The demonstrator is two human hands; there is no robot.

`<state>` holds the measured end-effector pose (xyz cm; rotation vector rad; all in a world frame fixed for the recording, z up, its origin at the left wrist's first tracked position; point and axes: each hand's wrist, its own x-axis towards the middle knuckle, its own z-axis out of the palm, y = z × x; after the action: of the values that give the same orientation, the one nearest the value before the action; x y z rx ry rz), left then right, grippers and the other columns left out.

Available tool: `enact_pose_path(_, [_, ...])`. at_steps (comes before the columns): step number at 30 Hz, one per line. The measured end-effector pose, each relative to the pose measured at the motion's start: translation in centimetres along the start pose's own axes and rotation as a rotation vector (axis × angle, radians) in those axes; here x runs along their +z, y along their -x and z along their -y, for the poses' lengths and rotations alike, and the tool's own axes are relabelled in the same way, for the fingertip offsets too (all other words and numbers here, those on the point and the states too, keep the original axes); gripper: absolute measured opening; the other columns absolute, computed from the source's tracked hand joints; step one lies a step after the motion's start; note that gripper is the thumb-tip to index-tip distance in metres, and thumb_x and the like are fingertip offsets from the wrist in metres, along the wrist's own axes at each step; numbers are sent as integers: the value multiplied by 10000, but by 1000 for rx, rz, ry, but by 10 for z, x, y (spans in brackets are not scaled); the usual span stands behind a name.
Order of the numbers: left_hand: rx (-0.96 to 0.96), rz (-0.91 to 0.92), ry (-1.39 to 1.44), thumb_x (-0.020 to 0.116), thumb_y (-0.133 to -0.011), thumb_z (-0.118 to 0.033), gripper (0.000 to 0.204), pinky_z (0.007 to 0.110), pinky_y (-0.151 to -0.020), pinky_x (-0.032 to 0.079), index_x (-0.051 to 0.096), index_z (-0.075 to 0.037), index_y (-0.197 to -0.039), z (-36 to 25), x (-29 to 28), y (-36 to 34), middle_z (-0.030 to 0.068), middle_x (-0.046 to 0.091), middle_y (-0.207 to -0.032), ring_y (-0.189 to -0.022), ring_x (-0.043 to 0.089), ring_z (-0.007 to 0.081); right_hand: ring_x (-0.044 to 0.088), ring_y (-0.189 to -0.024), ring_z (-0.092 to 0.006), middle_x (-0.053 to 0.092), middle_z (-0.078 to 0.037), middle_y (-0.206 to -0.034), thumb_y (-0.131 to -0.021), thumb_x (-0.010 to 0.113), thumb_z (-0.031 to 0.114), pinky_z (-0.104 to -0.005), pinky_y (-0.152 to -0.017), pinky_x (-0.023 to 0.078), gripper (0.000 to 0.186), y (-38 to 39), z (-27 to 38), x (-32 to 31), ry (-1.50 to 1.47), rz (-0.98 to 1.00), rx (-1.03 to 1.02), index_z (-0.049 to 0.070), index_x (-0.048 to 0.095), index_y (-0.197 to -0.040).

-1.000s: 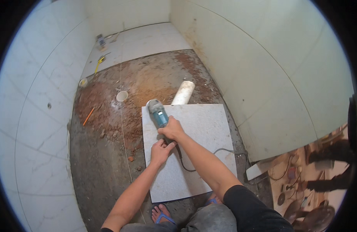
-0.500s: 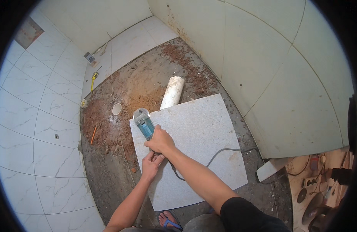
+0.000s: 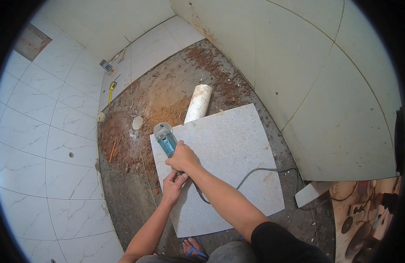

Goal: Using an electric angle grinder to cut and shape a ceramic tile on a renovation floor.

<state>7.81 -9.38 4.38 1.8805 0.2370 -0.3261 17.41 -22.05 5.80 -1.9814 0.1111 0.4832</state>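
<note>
My right hand [image 3: 183, 157] is wrapped around the teal body of an angle grinder [image 3: 167, 143]. Its head with the round guard lies by the far left corner of a large pale tile [image 3: 228, 149]. Just below the right hand, my left hand [image 3: 172, 186] has its fingers drawn together at the grinder's rear end. What those fingertips pinch is hidden behind the right hand. A dark cord [image 3: 242, 182] runs from the grinder across the tile to the right. Under the tile's far edge, a white pipe-like cylinder [image 3: 198, 103] sticks out.
Reddish rubble [image 3: 123, 149] covers the rough floor on the left, with a white round pipe opening [image 3: 137, 122] and an orange pencil-like stick [image 3: 112, 151]. A yellow tape measure [image 3: 112, 86] lies farther off. Tiled walls [image 3: 71, 131] stand left and right. Discs [image 3: 347, 225] lie at lower right.
The view has shifted slightly, so the surroundings sit a little farther right. Both hands keep their hold, and the grinder stays near the tile's far left corner.
</note>
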Motion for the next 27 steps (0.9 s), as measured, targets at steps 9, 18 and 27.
enact_pose_path(9, [3,11,71,759,-928,-288,360,224,-665,386,671,18,-1098,-2,-1,-1,-35,592,-824,-732,480,47,665,-1138,-424,643,-286,-1242,-685,796,283,-479,-982,542,852,-4,1,1,0,10,17,-104,428,-1348])
enact_pose_path(18, [-12,-1,32,769,-920,-286,329,234,-646,363,653,7,-1015,-5,2,1,-46,555,-792,-718,451,47,663,-1148,-417,641,-276,-1251,-681,804,292,-467,-993,538,831,-6,-2,1,7,16,23,-88,441,-1325])
enact_pose_path(27, [13,0,105,765,-923,-280,314,235,-648,370,653,6,-987,4,1,-2,-40,566,-797,-721,455,50,668,-1142,-413,656,-275,-1228,-679,810,287,-465,-986,542,798,-4,2,0,12,9,13,-77,463,-1298])
